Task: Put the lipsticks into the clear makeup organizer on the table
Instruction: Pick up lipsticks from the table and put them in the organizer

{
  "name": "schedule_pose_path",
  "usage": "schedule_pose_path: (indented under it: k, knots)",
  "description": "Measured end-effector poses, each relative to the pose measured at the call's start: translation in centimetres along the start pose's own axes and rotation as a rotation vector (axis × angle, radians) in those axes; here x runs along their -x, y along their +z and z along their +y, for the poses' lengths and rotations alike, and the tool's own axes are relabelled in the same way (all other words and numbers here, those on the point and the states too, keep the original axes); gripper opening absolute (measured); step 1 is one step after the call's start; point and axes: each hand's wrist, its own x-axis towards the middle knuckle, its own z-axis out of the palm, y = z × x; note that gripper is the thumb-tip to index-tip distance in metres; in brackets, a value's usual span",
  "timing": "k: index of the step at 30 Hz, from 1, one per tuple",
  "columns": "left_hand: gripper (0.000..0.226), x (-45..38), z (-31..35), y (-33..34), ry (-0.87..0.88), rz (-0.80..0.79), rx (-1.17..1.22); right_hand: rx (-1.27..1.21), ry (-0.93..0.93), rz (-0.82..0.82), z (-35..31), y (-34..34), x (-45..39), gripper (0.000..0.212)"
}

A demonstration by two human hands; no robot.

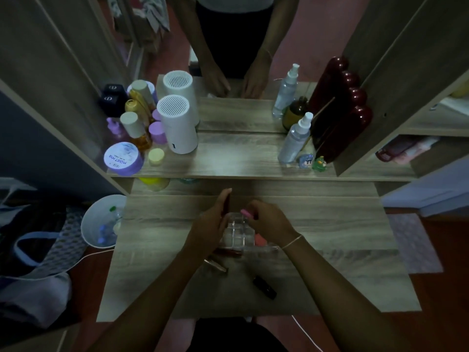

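Note:
The clear makeup organizer (238,233) stands on the wooden table (330,250) between my hands. My left hand (210,224) grips a dark red lipstick (226,204), held upright just left of the organizer. My right hand (271,222) pinches a pink lipstick (246,213) over the organizer's far compartments. A coral item (260,240) sits at the organizer's right side. On the table nearer to me lie a black lipstick (264,287), a rose-gold tube (215,266) and a dark red tube (228,252), partly hidden by my left wrist.
A raised shelf (228,158) behind holds a white cylinder (177,125), bottles and purple jars on the left, a spray bottle (295,138), small figurines and a dark red object on the right, before a mirror. A white bin (104,221) stands left of the table.

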Motion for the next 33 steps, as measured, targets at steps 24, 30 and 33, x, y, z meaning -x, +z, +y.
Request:
schedule_pose_path:
  k: [24,30,33]
  knots:
    - [0.018,-1.7,-1.7,1.1,0.055,-0.068,-0.201,0.148,0.059,-0.001,-2.0,2.1,-1.6,0.014]
    - [0.023,-1.3,-1.7,1.1,0.055,-0.061,-0.224,0.151,0.047,0.005,-1.9,2.3,-1.5,0.021]
    - [0.028,-1.1,-1.5,1.0,0.03,-0.071,-0.214,0.143,0.045,-0.001,-1.8,2.3,-1.3,0.029]
